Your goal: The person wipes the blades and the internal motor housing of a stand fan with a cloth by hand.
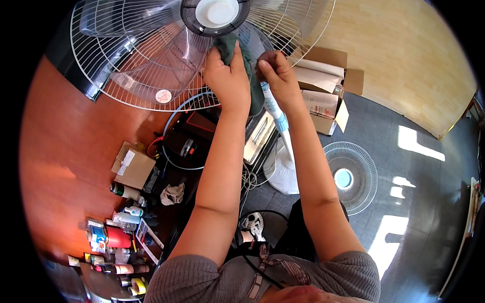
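Observation:
A fan with clear plastic blades stands in front of me, its white wire rear guard behind them. In the middle is a dark hub with a pale cap. My left hand is closed on a dark green cloth, pressed against a blade below the hub; part of the cloth hangs down. Beside it, my right hand is closed with bent fingers at the edge of that same blade. The white and blue fan pole runs down to a white round base.
The detached front guard lies on the dark floor to the right. An open cardboard box holds papers. At the left, a reddish-brown table carries a small carton, a crumpled tissue and several bottles. Loose cables lie near the base.

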Motion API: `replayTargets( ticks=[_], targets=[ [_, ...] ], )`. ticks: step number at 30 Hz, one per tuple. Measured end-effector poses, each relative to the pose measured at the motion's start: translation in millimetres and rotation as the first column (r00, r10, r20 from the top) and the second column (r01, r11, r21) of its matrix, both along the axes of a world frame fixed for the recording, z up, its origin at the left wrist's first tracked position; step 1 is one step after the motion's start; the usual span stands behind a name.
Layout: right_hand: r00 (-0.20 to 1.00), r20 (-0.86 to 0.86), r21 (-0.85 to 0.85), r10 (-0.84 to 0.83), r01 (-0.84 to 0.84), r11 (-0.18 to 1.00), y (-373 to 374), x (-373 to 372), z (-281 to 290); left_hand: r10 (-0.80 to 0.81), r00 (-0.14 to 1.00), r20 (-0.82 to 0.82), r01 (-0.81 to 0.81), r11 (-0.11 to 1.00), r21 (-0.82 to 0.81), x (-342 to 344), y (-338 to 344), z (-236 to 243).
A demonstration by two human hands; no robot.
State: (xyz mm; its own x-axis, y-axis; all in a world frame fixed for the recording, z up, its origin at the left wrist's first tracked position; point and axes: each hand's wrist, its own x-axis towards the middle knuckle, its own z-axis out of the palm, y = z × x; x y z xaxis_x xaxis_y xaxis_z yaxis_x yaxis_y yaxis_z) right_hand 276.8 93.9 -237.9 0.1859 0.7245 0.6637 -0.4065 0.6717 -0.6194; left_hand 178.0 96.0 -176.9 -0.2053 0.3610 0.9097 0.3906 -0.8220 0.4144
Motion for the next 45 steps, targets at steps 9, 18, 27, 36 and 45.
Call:
replayTargets(
  ticks=[9, 18, 27, 36, 45],
  targets=[
    [0.961, -0.274, -0.061, 0.016, -0.034, 0.998, -16, -20, 7, -0.074, 0.976, -0.206, 0.002, 0.943, -0.332, -35, -34, -12],
    [0.943, -0.328, -0.094, 0.059, -0.095, 0.991, -25, -27, 10, -0.007, 0.852, -0.523, -0.179, 0.936, -0.304, -67, -65, -19],
    [0.958, -0.274, -0.117, 0.089, -0.126, 0.985, -26, -16, 10, 0.133, 0.669, -0.731, -0.380, 0.907, -0.183, -91, -88, -20],
    [0.950, -0.305, -0.156, 0.064, -0.117, 0.981, -31, -10, 14, -0.427, 0.676, 0.601, 0.670, 0.694, -0.262, -84, -91, -68],
    [0.957, -0.279, -0.171, 0.079, -0.130, 0.977, -36, -14, 9, -0.445, 0.229, 0.866, 0.842, 0.536, 0.053, -25, -72, -69]
  ],
)
